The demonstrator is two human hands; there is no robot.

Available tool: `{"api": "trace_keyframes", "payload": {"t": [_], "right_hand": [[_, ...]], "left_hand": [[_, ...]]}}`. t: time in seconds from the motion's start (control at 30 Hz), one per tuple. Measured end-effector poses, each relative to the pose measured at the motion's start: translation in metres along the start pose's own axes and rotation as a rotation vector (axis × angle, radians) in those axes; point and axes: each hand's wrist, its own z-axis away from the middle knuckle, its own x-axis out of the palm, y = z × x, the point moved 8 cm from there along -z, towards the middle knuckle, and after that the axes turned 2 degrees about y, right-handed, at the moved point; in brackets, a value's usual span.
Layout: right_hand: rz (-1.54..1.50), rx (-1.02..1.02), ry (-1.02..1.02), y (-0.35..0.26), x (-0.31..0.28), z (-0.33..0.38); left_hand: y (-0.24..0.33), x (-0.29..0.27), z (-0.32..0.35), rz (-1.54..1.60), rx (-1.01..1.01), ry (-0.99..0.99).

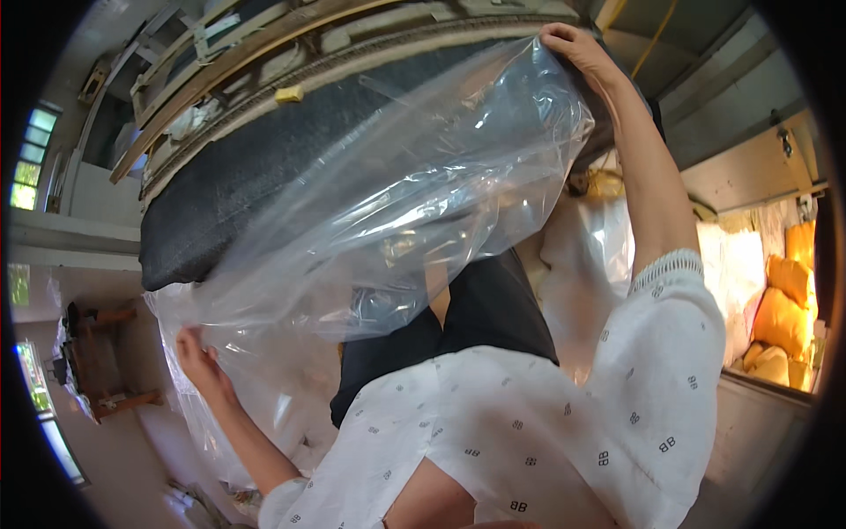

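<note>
A large sheet of clear plastic film hangs stretched between my two hands, creased and shiny. My right hand is raised at the far right and pinches the film's upper corner. Lower down at the left, my left hand has its fingers closed on the film's edge. Behind the sheet lies a long dark padded piece, partly seen through the plastic. More of the film falls below my left hand toward the floor.
Beyond the dark piece runs a wooden frame with slats. A small yellow block sits on the far edge of the dark piece. At the left stands a brown wooden rack. Orange bundles show through an opening at the right.
</note>
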Motion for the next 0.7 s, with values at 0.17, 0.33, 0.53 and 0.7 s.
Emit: {"api": "trace_keyframes", "payload": {"t": [0.17, 0.33, 0.53, 0.7], "right_hand": [[-0.424, 0.045, 0.434, -0.036, 0.014, -0.010], [0.431, -0.112, 0.826, -0.003, 0.017, 0.001], [0.389, -0.246, 0.722, 0.016, 0.012, -0.034], [0.492, -0.164, 0.714, 0.023, 0.010, -0.052]], "left_hand": [[0.083, 0.025, -0.100, 0.264, 0.325, 0.091], [0.035, 0.132, -0.195, -0.342, 0.657, 0.088], [0.019, 0.184, -0.270, -0.117, 0.437, -0.066], [0.023, 0.207, -0.279, -0.132, 0.405, -0.052]]}}
